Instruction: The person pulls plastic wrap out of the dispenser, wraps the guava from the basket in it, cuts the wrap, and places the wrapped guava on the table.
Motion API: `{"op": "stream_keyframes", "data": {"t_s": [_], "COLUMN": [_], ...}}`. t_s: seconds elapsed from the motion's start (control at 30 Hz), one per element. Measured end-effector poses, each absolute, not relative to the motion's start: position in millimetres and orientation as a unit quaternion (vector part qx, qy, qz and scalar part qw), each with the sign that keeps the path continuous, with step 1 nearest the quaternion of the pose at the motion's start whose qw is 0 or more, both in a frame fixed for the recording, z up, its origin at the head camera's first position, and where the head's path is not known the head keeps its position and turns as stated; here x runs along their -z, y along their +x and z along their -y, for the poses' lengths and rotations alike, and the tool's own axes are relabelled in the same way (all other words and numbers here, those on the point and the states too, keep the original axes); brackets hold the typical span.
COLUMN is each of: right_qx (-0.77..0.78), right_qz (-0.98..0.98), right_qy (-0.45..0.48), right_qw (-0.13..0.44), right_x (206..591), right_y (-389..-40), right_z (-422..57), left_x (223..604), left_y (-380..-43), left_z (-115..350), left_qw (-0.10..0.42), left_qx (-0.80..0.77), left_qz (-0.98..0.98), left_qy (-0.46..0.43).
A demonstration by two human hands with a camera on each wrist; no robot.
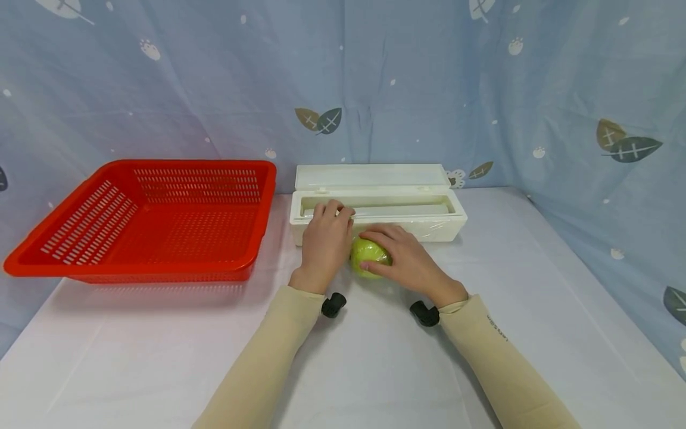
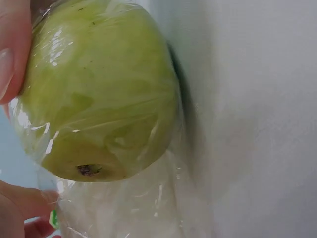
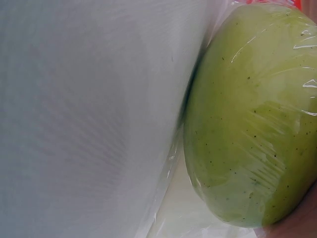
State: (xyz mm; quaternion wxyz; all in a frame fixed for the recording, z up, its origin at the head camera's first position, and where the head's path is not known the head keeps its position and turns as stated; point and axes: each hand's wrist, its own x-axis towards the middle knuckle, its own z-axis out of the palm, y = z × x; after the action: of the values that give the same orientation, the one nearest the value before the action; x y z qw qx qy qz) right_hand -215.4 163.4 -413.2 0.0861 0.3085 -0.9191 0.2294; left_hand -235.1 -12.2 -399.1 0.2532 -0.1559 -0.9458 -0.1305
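A green apple, covered in clear cling film, sits on the table in front of a white cling film dispenser. My right hand grips it from the right, fingers over the top and thumb on the near side. Film runs between the apple and the dispenser. My left hand is at the dispenser's front rim, left of the apple, with its fingers bent over the edge. In the left wrist view, its fingers close around a small green piece, mostly hidden. The right wrist view shows the apple's wrinkled wrapping.
The dispenser's lid stands raised at the back, with a white roll inside. A red plastic basket stands to the left on the white-covered table. A blue patterned curtain hangs behind.
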Motion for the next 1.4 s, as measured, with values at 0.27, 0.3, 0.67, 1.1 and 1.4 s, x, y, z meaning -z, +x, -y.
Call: {"op": "stream_keyframes", "data": {"t_s": [0.27, 0.3, 0.67, 1.1, 1.4], "right_qx": [-0.231, -0.230, -0.229, -0.232, -0.241], "right_qz": [0.920, 0.920, 0.921, 0.921, 0.920], "right_qy": [0.304, 0.304, 0.302, 0.300, 0.300], "right_qw": [0.087, 0.088, 0.086, 0.086, 0.077], "right_x": [415, 415, 414, 414, 412], "right_y": [-215, -215, -214, -214, -213], "right_z": [-164, -164, -164, -164, -164], "left_x": [398, 398, 398, 396, 399], "left_y": [-237, -237, -239, -240, -241], "left_z": [16, 16, 20, 22, 25], "left_qw": [0.278, 0.279, 0.263, 0.244, 0.263], "left_qx": [0.142, 0.143, 0.158, 0.163, 0.176], "left_qz": [0.938, 0.938, 0.944, 0.950, 0.943], "left_qy": [-0.148, -0.146, -0.122, -0.111, -0.098]}}
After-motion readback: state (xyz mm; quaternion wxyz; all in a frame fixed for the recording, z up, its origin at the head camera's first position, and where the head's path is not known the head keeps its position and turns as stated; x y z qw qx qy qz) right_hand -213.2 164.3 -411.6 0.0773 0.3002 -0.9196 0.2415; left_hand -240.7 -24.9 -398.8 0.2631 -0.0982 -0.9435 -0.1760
